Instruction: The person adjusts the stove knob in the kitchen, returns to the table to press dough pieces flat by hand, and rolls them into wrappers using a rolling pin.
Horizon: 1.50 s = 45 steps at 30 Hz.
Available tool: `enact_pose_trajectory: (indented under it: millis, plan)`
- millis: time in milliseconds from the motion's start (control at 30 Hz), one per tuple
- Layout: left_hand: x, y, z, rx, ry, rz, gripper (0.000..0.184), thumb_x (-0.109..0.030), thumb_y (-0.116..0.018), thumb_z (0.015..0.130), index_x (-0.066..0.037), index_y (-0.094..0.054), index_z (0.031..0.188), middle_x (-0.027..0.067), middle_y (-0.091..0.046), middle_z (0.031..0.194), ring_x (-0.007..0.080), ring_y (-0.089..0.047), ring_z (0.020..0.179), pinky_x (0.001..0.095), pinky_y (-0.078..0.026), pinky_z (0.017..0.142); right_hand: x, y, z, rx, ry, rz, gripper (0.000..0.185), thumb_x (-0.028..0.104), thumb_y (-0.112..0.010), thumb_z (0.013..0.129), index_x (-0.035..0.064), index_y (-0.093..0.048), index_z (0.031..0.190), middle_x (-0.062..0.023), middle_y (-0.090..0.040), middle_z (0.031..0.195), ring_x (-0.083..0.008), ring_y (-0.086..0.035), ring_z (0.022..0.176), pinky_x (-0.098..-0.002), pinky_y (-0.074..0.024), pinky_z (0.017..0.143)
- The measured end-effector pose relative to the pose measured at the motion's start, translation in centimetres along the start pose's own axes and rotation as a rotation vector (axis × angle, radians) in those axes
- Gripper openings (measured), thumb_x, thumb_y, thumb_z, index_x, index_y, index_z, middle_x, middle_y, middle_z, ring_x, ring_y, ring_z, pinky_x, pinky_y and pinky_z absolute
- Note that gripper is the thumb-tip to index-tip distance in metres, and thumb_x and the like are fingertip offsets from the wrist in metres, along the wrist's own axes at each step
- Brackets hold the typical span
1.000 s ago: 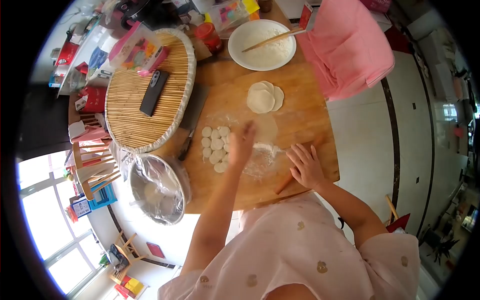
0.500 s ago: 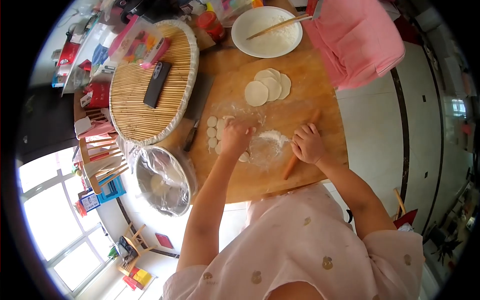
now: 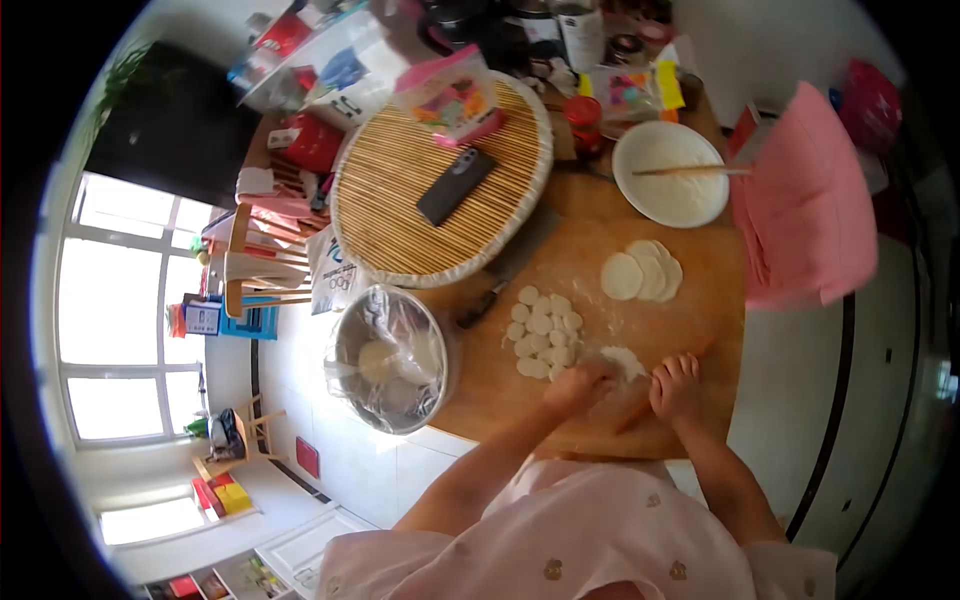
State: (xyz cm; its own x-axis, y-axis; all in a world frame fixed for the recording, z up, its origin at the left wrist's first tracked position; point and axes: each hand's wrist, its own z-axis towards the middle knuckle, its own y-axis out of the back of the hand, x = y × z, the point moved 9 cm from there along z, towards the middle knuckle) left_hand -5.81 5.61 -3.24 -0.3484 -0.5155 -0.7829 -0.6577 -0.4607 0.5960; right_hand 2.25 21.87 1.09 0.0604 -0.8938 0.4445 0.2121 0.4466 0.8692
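My left hand is low over the floured spot on the wooden board, closed on something I cannot make out, beside the loose flour. My right hand rests closed on the wooden rolling pin, which lies at a slant. Several small flattened dough pieces lie left of the flour. Farther back, a few thin round wrappers overlap in a stack.
A white bowl of flour with chopsticks stands behind the wrappers. At the left are a round bamboo tray with a phone, a knife and a plastic-covered metal bowl. A pink-covered chair stands right.
The camera view has shifted, so the table appears lower and farther right. My left hand has moved from the dough pieces to the floured spot near the rolling pin. A new wrapper had joined the stack.
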Motion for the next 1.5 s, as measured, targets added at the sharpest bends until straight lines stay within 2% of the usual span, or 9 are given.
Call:
enact_pose_trajectory:
  millis: [167, 200, 400, 500, 600, 1100, 1200, 1300, 1500]
  plan:
    - [-2.0, 0.0, -1.8, -0.174, -0.389, 0.275, 0.023, -0.024, -0.072, 0.086, -0.011, -0.062, 0.103, 0.0093, -0.062, 0.099, 0.0299, -0.065, 0.091, 0.0417, -0.054, 0.076, 0.0, -0.2, 0.5, 0.030, 0.025, -0.013, 0.013, 0.018, -0.054, 0.088, 0.0064, -0.060, 0.088, -0.0147, -0.056, 0.102, -0.0365, -0.053, 0.104, -0.0568, -0.0363, 0.108]
    - [-2.3, 0.3, -2.0, -0.204, -0.403, 0.285, 0.031, -0.026, -0.074, 0.078, -0.009, -0.061, 0.100, 0.0093, -0.060, 0.096, 0.0294, -0.064, 0.092, 0.0394, -0.054, 0.078, -0.1, -0.5, 0.5, 0.028, 0.027, -0.017, 0.013, 0.018, -0.053, 0.088, 0.0062, -0.060, 0.088, -0.0150, -0.056, 0.102, -0.0366, -0.053, 0.104, -0.0570, -0.0361, 0.108]
    - [-1.9, 0.0, -1.9, -0.079, -0.301, 0.154, 0.044, -0.032, -0.078, 0.076, -0.008, -0.061, 0.108, 0.0100, -0.060, 0.104, 0.0304, -0.063, 0.097, 0.0405, -0.053, 0.083, 0.0, -0.9, 0.2, 0.074, 0.011, -0.056, 0.016, 0.018, -0.050, 0.089, 0.0048, -0.059, 0.088, -0.0162, -0.055, 0.102, -0.0368, -0.052, 0.104, -0.0567, -0.0353, 0.108]
    - [-2.8, 1.0, -2.1, -0.149, -0.352, 0.178, 0.052, -0.034, -0.079, 0.074, -0.008, -0.060, 0.114, 0.0102, -0.059, 0.112, 0.0311, -0.061, 0.104, 0.0419, -0.051, 0.089, -0.2, -1.2, 0.4, 0.090, 0.009, -0.066, 0.017, 0.019, -0.049, 0.090, 0.0051, -0.059, 0.087, -0.0160, -0.055, 0.102, -0.0364, -0.052, 0.104, -0.0562, -0.0350, 0.108]
    - [-2.7, 0.8, -2.1, -0.157, -0.380, 0.242, 0.039, -0.030, -0.074, 0.079, -0.012, -0.061, 0.110, 0.0076, -0.059, 0.119, 0.0282, -0.062, 0.103, 0.0411, -0.053, 0.083, -0.4, -1.5, 0.1, 0.100, 0.006, -0.053, 0.017, 0.019, -0.048, 0.091, 0.0054, -0.058, 0.087, -0.0157, -0.054, 0.102, -0.0359, -0.051, 0.104, -0.0561, -0.0349, 0.107]
    - [-2.4, -0.1, -2.5, -0.324, -0.432, 0.414, 0.031, -0.030, -0.071, 0.080, -0.014, -0.062, 0.105, 0.0044, -0.060, 0.104, 0.0238, -0.062, 0.094, 0.0353, -0.052, 0.074, -0.6, -2.0, 0.1, 0.107, 0.032, -0.075, 0.015, 0.018, -0.054, 0.084, 0.0054, -0.060, 0.088, -0.0167, -0.057, 0.103, -0.0400, -0.052, 0.102, -0.0569, -0.0382, 0.103]
    - [-3.3, 0.8, -2.1, -0.321, -0.472, 0.292, 0.030, -0.030, -0.072, 0.081, -0.013, -0.061, 0.103, 0.0060, -0.059, 0.102, 0.0266, -0.062, 0.092, 0.0376, -0.052, 0.074, 0.3, -0.6, 0.4, 0.067, 0.050, -0.078, 0.014, 0.018, -0.054, 0.084, 0.0060, -0.060, 0.087, -0.0160, -0.057, 0.102, -0.0397, -0.052, 0.100, -0.0572, -0.0386, 0.103]
    - [-2.4, -0.1, -2.1, -0.145, -0.395, 0.258, 0.029, -0.024, -0.072, 0.079, -0.011, -0.060, 0.102, 0.0078, -0.059, 0.103, 0.0284, -0.062, 0.097, 0.0399, -0.053, 0.081, 0.2, -0.8, 0.3, 0.044, 0.047, -0.053, 0.015, 0.018, -0.053, 0.086, 0.0055, -0.060, 0.088, -0.0156, -0.056, 0.102, -0.0385, -0.052, 0.102, -0.0567, -0.0373, 0.104]
    - [-3.7, 1.0, -2.1, -0.175, -0.396, 0.228, 0.026, -0.028, -0.071, 0.083, -0.011, -0.058, 0.098, 0.0080, -0.057, 0.100, 0.0291, -0.060, 0.094, 0.0398, -0.050, 0.082, 0.3, -0.5, 0.4, 0.027, 0.042, -0.045, 0.016, 0.018, -0.052, 0.087, 0.0049, -0.060, 0.088, -0.0156, -0.055, 0.101, -0.0372, -0.052, 0.102, -0.0553, -0.0366, 0.106]
